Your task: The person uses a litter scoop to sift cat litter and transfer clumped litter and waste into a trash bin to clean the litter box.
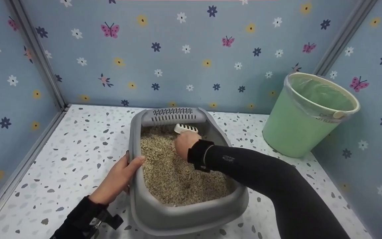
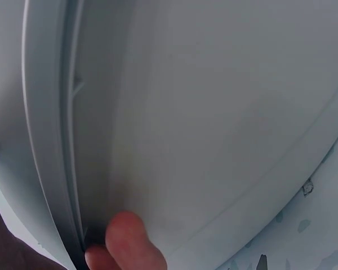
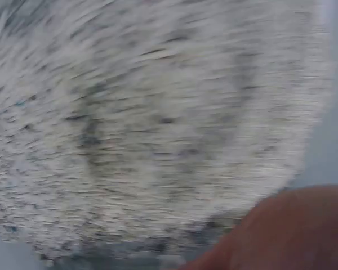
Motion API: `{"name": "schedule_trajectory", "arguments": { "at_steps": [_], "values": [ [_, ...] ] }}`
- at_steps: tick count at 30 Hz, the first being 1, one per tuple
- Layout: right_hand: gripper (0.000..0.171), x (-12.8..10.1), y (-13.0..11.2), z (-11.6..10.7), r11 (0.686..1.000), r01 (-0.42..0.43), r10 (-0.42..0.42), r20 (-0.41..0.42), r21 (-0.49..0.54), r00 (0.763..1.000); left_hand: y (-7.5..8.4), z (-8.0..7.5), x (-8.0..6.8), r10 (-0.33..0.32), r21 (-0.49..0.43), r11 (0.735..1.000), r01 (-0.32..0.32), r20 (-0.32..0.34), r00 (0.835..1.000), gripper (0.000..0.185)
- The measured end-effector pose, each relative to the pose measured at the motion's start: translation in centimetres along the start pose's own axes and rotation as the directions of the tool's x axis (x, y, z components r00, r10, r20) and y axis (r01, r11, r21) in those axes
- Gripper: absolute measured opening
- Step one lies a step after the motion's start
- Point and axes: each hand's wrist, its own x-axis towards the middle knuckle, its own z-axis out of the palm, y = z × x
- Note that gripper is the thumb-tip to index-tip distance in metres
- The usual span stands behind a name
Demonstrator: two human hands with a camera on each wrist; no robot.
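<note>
Two hands at work: both on or in the box.
Head, box: grey litter box (image 1: pixel 184 212) on a speckled floor (image 1: pixel 78 149), filled with tan litter (image 1: pixel 177 169).
Head, left hand: my left hand (image 1: pixel 119 177) grips the box's left rim, thumb hooked over the edge toward the litter, fingers wrapped down the outer wall.
Head, right hand: my right hand (image 1: pixel 185 143) is over the litter near the far end, curled round the handle of a white scoop (image 1: pixel 186 128).
Head, scoop: slotted blade pokes out beyond my knuckles, just under the box's far hood, at the litter surface.
Head, bin: green bin (image 1: pixel 307 116) with a clear liner, well apart on the right, by the corner of the wall.
Left wrist, box: grey wall fills the picture; rim runs down the left.
Left wrist, fingers: one fingertip (image 2: pixel 127 244) pressed on the wall at the bottom; rest hidden.
Right wrist, litter: blurred grains (image 3: pixel 146 124) fill the frame.
Right wrist, fingers: only a bit of hand in the lower right corner; cannot tell the grip here.
</note>
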Motion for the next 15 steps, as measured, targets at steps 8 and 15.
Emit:
{"name": "schedule_trajectory", "arguments": {
  "at_steps": [8, 15],
  "values": [
    [0.028, 2.1, -0.8, 1.0, 0.994, 0.047, -0.039, -0.083, 0.098, 0.996, 0.1, 0.1, 0.2, 0.009, -0.008, 1.000, -0.009, -0.015, 1.000, 0.060],
    [0.030, 0.5, -0.5, 0.2, 0.984, 0.145, -0.135, -0.100, 0.099, 0.986, -0.3, 0.1, 0.2, -0.004, -0.005, 1.000, 0.004, -0.025, 1.000, 0.059]
  ]
}}
